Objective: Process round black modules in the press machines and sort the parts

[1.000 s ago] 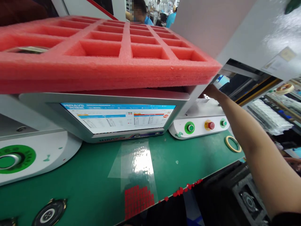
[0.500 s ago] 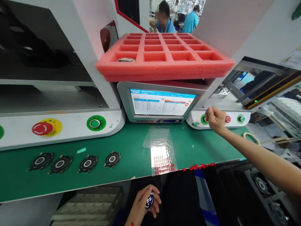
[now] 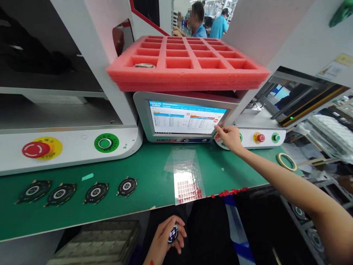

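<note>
My left hand [image 3: 167,235], low in front of my lap, is wrapped round a round watch [image 3: 173,235] with a lit dark face turned up. My right hand [image 3: 228,138] reaches to the lower right corner of the monitor [image 3: 187,119]. Its index finger is stretched out at the screen edge, the other fingers bend loosely below, and nothing shows in it. Whether the fingertip touches the screen I cannot tell. Several black watch bodies, one a round watch back [image 3: 127,186], lie in a row on the green bench [image 3: 154,176].
A red foam tray [image 3: 187,79] sits above the monitor with one item in a pocket. Clear film with red stickers [image 3: 189,187] lies at the bench edge. Green buttons [image 3: 104,142] and a red stop button [image 3: 35,149] line the machine fronts. A tape roll [image 3: 286,162] lies at right.
My right hand has moved left from the button panel to the monitor's corner, its fist loosening into a stretched index finger. My left hand still holds the watch. The view has shifted slightly.
</note>
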Demonstrator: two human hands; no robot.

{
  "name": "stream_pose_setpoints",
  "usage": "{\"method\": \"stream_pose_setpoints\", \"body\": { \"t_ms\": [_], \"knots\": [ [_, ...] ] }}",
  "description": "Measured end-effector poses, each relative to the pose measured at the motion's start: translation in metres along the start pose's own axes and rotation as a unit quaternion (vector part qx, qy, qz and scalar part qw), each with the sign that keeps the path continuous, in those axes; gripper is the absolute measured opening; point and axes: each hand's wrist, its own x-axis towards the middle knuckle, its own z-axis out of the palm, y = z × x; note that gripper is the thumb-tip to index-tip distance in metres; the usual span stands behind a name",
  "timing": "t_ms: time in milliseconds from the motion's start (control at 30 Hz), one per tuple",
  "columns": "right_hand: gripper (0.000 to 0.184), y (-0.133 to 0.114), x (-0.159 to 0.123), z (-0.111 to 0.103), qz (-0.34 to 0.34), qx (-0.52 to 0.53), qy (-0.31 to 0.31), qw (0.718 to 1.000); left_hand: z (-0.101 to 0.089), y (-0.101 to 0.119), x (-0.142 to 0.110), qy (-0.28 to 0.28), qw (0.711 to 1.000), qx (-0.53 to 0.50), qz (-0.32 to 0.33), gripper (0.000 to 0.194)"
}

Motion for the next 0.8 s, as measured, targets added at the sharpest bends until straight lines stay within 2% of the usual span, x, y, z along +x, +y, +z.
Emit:
{"method": "stream_pose_setpoints", "body": {
  "t_ms": [167,300,467,600,700,800],
  "knots": [
    [0.060,-0.002,-0.002,0.001,0.004,0.005,0.016,1.000,-0.001,-0.001,0.004,0.004,1.000,0.011,-0.001,0.057],
    [0.061,-0.010,-0.027,-0.003,-0.033,0.000,0.000,0.999,0.000,-0.003,0.003,0.023,0.999,0.024,0.023,0.059],
    [0.052,-0.037,-0.082,0.000,-0.091,-0.023,-0.108,0.990,0.007,-0.003,-0.016,0.062,0.996,0.000,0.069,0.054],
    [0.050,-0.071,-0.126,0.016,-0.131,-0.032,-0.201,0.970,0.015,0.009,-0.044,0.069,0.993,-0.026,0.089,0.056],
    [0.048,-0.103,-0.154,0.036,-0.171,-0.053,-0.317,0.932,0.027,0.029,-0.071,0.119,0.975,0.002,0.189,0.057],
    [0.046,-0.136,-0.180,0.055,-0.185,-0.067,-0.383,0.903,0.040,0.047,-0.098,0.185,0.924,0.043,0.332,0.055]
  ]
}}
